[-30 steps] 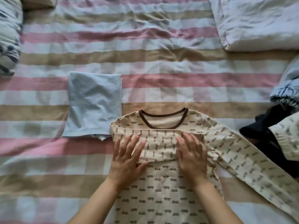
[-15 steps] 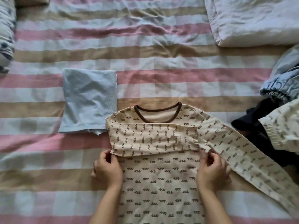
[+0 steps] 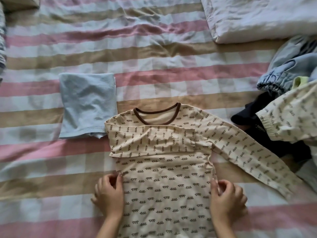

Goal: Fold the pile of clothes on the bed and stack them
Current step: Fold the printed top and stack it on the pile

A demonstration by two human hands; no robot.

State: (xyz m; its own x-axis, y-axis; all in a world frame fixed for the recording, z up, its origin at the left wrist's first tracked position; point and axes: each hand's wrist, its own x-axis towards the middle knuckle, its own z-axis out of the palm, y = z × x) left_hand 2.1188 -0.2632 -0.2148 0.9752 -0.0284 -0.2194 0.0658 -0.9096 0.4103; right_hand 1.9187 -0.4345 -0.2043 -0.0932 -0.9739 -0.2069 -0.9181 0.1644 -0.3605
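Note:
A cream long-sleeved shirt (image 3: 164, 186) with brown squiggles and a brown collar lies flat in front of me. Its left sleeve is folded across the chest; the right sleeve stretches out toward the lower right. My left hand (image 3: 109, 194) pinches the shirt's left side seam. My right hand (image 3: 226, 198) pinches the right side seam at the same height. A folded light blue garment (image 3: 87, 105) lies just left of the shirt's shoulder. An unfolded pile (image 3: 288, 114) sits at the right: a matching cream piece, something dark, and a light blue garment with an elastic hem.
The bed (image 3: 154, 57) wears a wrinkled sheet striped pink, tan and pale blue. A white pillow (image 3: 257, 16) lies at the top right. Another patterned cushion (image 3: 2, 43) shows at the left edge.
My hands left the folded sleeve on the chest, moved out to the shirt's sides, then slid down the side seams toward me.

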